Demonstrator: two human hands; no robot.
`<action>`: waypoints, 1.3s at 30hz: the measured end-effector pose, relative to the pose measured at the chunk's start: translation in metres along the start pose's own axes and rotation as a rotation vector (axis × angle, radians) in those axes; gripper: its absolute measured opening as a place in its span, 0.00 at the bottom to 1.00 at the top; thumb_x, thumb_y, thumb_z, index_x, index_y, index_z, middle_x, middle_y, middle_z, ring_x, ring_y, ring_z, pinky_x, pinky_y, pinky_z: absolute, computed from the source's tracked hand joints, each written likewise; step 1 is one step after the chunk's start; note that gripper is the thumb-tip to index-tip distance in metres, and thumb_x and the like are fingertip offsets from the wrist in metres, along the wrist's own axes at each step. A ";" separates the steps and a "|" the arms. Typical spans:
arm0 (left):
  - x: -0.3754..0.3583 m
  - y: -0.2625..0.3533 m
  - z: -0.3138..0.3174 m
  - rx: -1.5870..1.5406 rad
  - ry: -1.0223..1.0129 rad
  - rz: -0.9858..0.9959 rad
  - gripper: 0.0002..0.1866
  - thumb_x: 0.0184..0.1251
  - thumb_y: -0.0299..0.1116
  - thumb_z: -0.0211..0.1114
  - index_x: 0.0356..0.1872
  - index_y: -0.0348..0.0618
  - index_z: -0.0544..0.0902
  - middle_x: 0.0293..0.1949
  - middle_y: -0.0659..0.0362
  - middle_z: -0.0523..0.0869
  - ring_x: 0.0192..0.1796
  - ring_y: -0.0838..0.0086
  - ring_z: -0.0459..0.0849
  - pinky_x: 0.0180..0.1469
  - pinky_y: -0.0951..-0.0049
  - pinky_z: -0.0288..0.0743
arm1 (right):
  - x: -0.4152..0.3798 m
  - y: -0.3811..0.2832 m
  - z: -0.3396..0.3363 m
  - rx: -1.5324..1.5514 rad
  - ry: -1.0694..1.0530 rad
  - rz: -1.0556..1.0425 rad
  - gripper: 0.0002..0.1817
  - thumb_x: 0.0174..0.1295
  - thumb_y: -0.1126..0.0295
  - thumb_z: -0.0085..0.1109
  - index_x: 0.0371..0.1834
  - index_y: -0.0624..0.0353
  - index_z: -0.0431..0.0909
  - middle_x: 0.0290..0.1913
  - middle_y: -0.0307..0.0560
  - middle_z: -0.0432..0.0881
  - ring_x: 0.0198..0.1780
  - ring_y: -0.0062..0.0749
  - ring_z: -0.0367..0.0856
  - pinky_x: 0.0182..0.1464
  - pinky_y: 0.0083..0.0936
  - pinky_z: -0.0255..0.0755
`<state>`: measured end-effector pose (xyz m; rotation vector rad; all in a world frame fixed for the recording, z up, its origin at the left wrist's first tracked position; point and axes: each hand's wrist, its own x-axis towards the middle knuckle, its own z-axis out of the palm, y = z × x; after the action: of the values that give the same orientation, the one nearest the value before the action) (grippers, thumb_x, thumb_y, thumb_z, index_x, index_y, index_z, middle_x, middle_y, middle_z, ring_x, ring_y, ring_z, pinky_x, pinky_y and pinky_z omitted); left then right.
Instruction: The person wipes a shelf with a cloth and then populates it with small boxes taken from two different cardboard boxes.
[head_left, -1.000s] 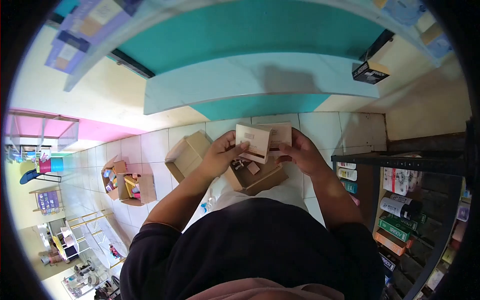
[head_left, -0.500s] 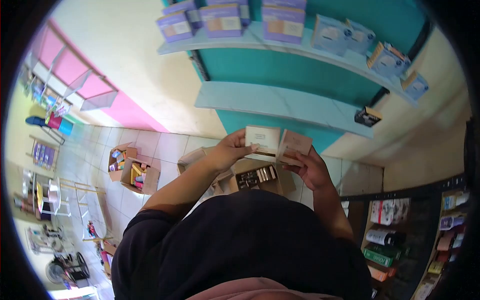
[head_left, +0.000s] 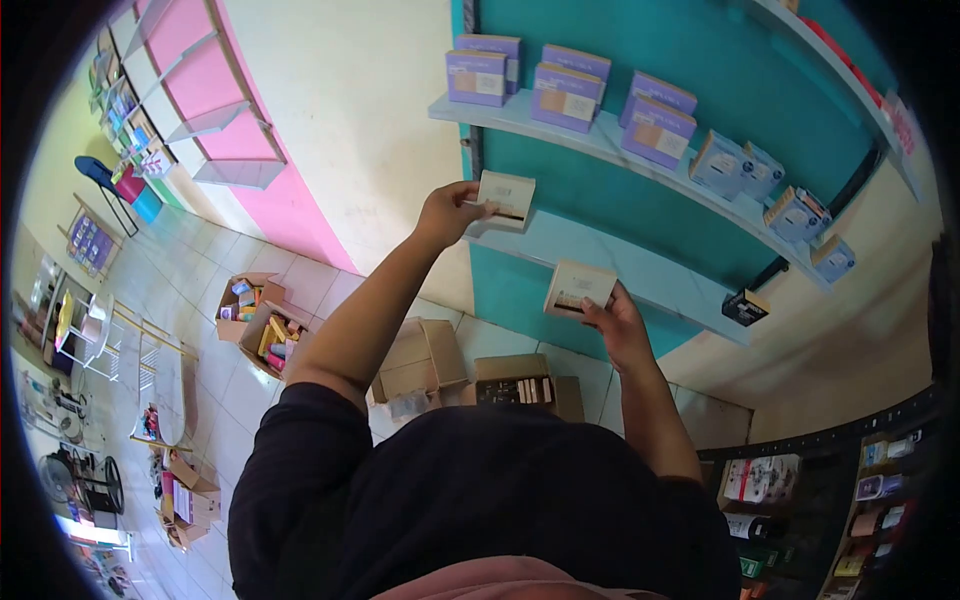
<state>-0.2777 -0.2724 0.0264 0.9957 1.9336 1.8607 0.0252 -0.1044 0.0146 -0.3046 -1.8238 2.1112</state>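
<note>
left grip (head_left: 447,212) closed on beige box (head_left: 506,199) at shelf (head_left: 600,255) edge; right grip (head_left: 617,322) clamping second box (head_left: 578,289) below shelf

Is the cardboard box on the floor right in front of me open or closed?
Open. The cardboard box has its flaps spread, and a row of small packs shows inside.

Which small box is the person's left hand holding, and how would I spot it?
Find the teal wall with its pale blue lower shelf. At that shelf's left end, the left hand holds up a cream box with a dark stripe. Unlike the right hand's similar box, it is higher and further left.
</note>
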 end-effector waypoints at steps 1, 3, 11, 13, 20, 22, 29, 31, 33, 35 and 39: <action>0.010 -0.003 -0.004 0.114 0.026 -0.020 0.22 0.61 0.31 0.76 0.56 0.35 0.84 0.43 0.57 0.91 0.41 0.76 0.88 0.47 0.74 0.81 | 0.003 0.002 0.002 -0.052 -0.036 0.047 0.24 0.71 0.68 0.60 0.68 0.61 0.69 0.57 0.44 0.82 0.60 0.30 0.80 0.60 0.31 0.75; 0.025 -0.007 -0.012 0.281 0.040 -0.061 0.26 0.57 0.34 0.78 0.57 0.37 0.85 0.42 0.54 0.92 0.40 0.74 0.89 0.47 0.73 0.81 | 0.004 0.011 0.015 -0.045 -0.060 0.064 0.24 0.70 0.70 0.62 0.67 0.62 0.70 0.56 0.44 0.82 0.59 0.30 0.80 0.60 0.31 0.75; 0.027 -0.035 -0.014 0.187 0.007 -0.076 0.20 0.65 0.26 0.71 0.58 0.36 0.83 0.44 0.57 0.90 0.43 0.76 0.87 0.47 0.74 0.81 | 0.044 0.010 -0.031 -0.666 0.379 -0.308 0.23 0.64 0.73 0.66 0.61 0.66 0.74 0.52 0.48 0.85 0.53 0.30 0.84 0.58 0.26 0.75; 0.023 -0.031 -0.014 0.160 -0.008 -0.051 0.19 0.66 0.26 0.70 0.58 0.36 0.83 0.44 0.57 0.90 0.43 0.76 0.87 0.46 0.73 0.82 | 0.048 0.005 -0.060 -0.579 0.486 -0.256 0.24 0.63 0.71 0.67 0.60 0.67 0.74 0.51 0.51 0.86 0.50 0.31 0.85 0.52 0.26 0.77; 0.023 -0.035 -0.010 0.333 -0.033 -0.024 0.16 0.70 0.31 0.68 0.55 0.36 0.82 0.41 0.58 0.88 0.39 0.77 0.84 0.44 0.74 0.80 | 0.039 -0.031 -0.107 -0.826 0.515 0.161 0.32 0.59 0.62 0.70 0.61 0.75 0.73 0.46 0.59 0.87 0.40 0.37 0.89 0.42 0.29 0.80; 0.028 -0.044 -0.009 0.256 0.027 0.028 0.17 0.66 0.35 0.72 0.52 0.37 0.85 0.34 0.61 0.86 0.33 0.78 0.80 0.39 0.75 0.77 | 0.047 -0.032 -0.116 -0.826 0.502 0.172 0.35 0.58 0.58 0.71 0.61 0.75 0.73 0.44 0.60 0.87 0.37 0.44 0.89 0.43 0.32 0.81; 0.021 -0.011 -0.007 0.524 0.066 -0.037 0.22 0.63 0.33 0.74 0.57 0.38 0.84 0.42 0.54 0.91 0.41 0.74 0.89 0.47 0.73 0.82 | 0.053 -0.032 -0.036 -1.371 0.594 -0.325 0.33 0.58 0.62 0.72 0.66 0.59 0.74 0.57 0.57 0.79 0.55 0.51 0.84 0.56 0.43 0.78; 0.026 -0.016 -0.008 0.491 0.091 -0.035 0.23 0.61 0.33 0.75 0.58 0.39 0.85 0.42 0.54 0.92 0.41 0.73 0.89 0.47 0.72 0.83 | 0.078 -0.029 0.013 -1.079 0.333 -0.281 0.30 0.61 0.63 0.70 0.67 0.56 0.74 0.57 0.55 0.80 0.55 0.51 0.83 0.58 0.42 0.77; 0.029 -0.017 -0.008 0.456 0.118 -0.041 0.25 0.58 0.33 0.77 0.58 0.39 0.85 0.42 0.53 0.92 0.41 0.72 0.90 0.47 0.72 0.83 | 0.121 -0.009 0.040 -0.987 0.244 -0.220 0.32 0.61 0.58 0.70 0.68 0.55 0.73 0.58 0.54 0.82 0.56 0.48 0.83 0.57 0.41 0.77; 0.031 -0.013 -0.004 0.433 0.179 -0.085 0.23 0.57 0.33 0.78 0.54 0.38 0.86 0.41 0.54 0.92 0.40 0.72 0.91 0.47 0.73 0.84 | 0.164 0.018 0.054 -1.040 0.262 -0.284 0.28 0.62 0.54 0.69 0.63 0.55 0.79 0.54 0.53 0.85 0.51 0.47 0.85 0.53 0.39 0.79; 0.033 -0.018 0.002 0.434 0.262 0.082 0.19 0.53 0.33 0.79 0.44 0.33 0.86 0.38 0.53 0.92 0.39 0.67 0.91 0.44 0.70 0.84 | 0.189 0.007 0.088 -1.119 0.196 -0.110 0.24 0.62 0.50 0.67 0.54 0.55 0.85 0.46 0.51 0.89 0.46 0.47 0.87 0.49 0.39 0.80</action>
<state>-0.3051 -0.2485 0.0174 0.9967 2.5655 1.7201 -0.1828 -0.1129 0.0317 -0.6037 -2.6037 0.7513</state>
